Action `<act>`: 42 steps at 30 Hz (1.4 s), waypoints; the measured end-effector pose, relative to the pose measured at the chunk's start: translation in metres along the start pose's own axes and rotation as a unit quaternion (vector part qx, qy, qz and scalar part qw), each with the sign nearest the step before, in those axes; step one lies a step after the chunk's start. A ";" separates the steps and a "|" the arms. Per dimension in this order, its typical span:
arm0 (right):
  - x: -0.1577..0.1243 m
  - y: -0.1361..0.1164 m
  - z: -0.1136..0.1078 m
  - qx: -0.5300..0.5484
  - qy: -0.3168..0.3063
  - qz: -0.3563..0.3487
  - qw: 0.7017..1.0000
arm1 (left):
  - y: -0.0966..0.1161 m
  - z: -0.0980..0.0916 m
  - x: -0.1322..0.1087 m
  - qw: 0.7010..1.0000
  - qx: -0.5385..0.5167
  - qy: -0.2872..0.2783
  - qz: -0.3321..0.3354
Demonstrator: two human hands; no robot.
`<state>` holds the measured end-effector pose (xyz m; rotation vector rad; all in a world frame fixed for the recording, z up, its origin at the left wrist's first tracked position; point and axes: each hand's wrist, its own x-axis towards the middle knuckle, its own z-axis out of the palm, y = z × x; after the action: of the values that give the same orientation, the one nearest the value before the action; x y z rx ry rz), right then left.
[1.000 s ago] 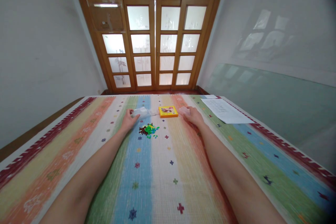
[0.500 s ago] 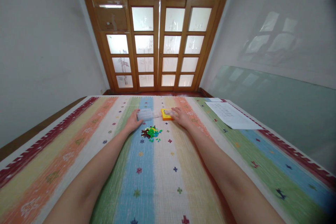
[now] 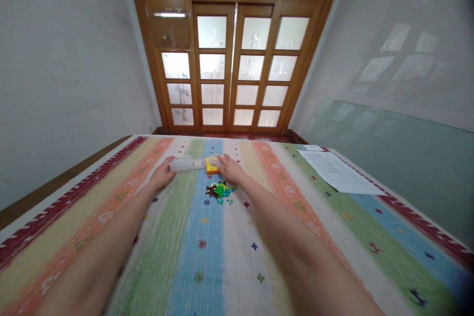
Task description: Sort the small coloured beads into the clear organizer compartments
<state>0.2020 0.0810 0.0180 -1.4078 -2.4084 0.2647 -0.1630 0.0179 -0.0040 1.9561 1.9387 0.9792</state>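
Note:
My left hand has its fingers closed on the left end of a clear plastic case, which lies over the green stripe of the cloth. My right hand grips a small yellow box from its right side, with some clear plastic on top partly under the fingers. A short pale piece bridges the gap between case and box; what it is I cannot make out. Just nearer to me lies a loose pile of small beads in green, brown, yellow and blue.
A striped, patterned cloth covers the table. Printed paper sheets lie at the far right. Beyond the table stand wooden doors with glass panes, and a greenish glass panel leans along the right wall.
Both hands have moved left across the cloth, taking the clear case and the yellow box along. The bead pile stays on the blue stripe. The camera view has shifted slightly.

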 end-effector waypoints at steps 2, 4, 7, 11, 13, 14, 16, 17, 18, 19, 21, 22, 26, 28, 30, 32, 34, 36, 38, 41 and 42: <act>0.012 -0.025 0.009 0.004 -0.019 -0.022 1.000 | -0.014 -0.019 -0.007 1.000 0.006 0.008 -0.025; 0.021 -0.051 0.018 0.008 -0.036 -0.033 0.999 | -0.027 -0.037 -0.014 0.998 0.029 0.021 -0.055; 0.031 -0.090 0.032 0.022 -0.051 -0.054 0.997 | -0.046 -0.060 -0.023 0.994 0.045 0.065 -0.079; 0.036 -0.136 0.052 0.047 -0.045 -0.042 0.997 | -0.070 -0.080 -0.035 0.988 0.049 0.111 -0.095; 0.038 -0.152 0.061 0.046 -0.041 -0.037 0.997 | -0.078 -0.084 -0.038 0.986 0.054 0.127 -0.096; 0.039 -0.157 0.064 0.047 -0.034 -0.042 0.997 | -0.081 -0.085 -0.039 0.985 0.057 0.134 -0.097; 0.041 -0.164 0.068 0.051 -0.019 -0.056 0.997 | -0.083 -0.086 -0.040 0.983 0.060 0.142 -0.098; 0.042 -0.165 0.069 0.052 -0.013 -0.062 0.997 | -0.083 -0.085 -0.040 0.983 0.059 0.144 -0.098; 0.042 -0.164 0.068 0.053 -0.012 -0.065 0.996 | -0.082 -0.085 -0.040 0.983 0.057 0.146 -0.096; 0.041 -0.163 0.066 0.054 -0.015 -0.067 0.996 | -0.080 -0.085 -0.040 0.983 0.055 0.150 -0.094; 0.038 -0.157 0.059 0.053 -0.029 -0.069 0.996 | -0.076 -0.085 -0.041 0.980 0.052 0.165 -0.096; 0.035 -0.152 0.055 0.052 -0.034 -0.074 0.995 | -0.074 -0.086 -0.042 0.979 0.053 0.175 -0.095; 0.014 -0.118 0.033 0.060 -0.019 -0.128 0.990 | -0.062 -0.086 -0.052 0.970 0.104 0.211 -0.059; -0.003 -0.092 0.020 0.073 -0.001 -0.161 0.984 | -0.051 -0.083 -0.060 0.968 0.139 0.209 -0.027; -0.025 -0.060 0.009 0.088 0.031 -0.170 0.981 | -0.033 -0.074 -0.068 0.970 0.151 0.192 0.015; -0.051 -0.026 0.000 0.118 0.067 -0.159 0.978 | -0.010 -0.060 -0.079 0.976 0.134 0.157 0.065; -0.076 0.007 -0.008 0.160 0.101 -0.127 0.974 | 0.018 -0.040 -0.091 0.985 0.096 0.089 0.115; -0.099 0.034 -0.015 0.203 0.124 -0.072 0.969 | 0.049 -0.018 -0.102 0.987 0.059 -0.003 0.151; -0.115 0.053 -0.023 0.254 0.146 -0.004 0.956 | 0.080 0.006 -0.111 0.983 0.035 -0.084 0.162; -0.127 0.061 -0.029 0.287 0.164 0.052 0.942 | 0.119 0.039 -0.113 0.976 0.013 -0.131 0.176; -0.128 0.060 -0.030 0.296 0.160 0.059 0.940 | 0.130 0.050 -0.112 0.974 0.016 -0.135 0.182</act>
<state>0.3198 -0.0014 0.0011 -1.1953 -1.7723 0.6698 -0.0186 -0.0873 0.0012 2.3750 1.4919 0.7118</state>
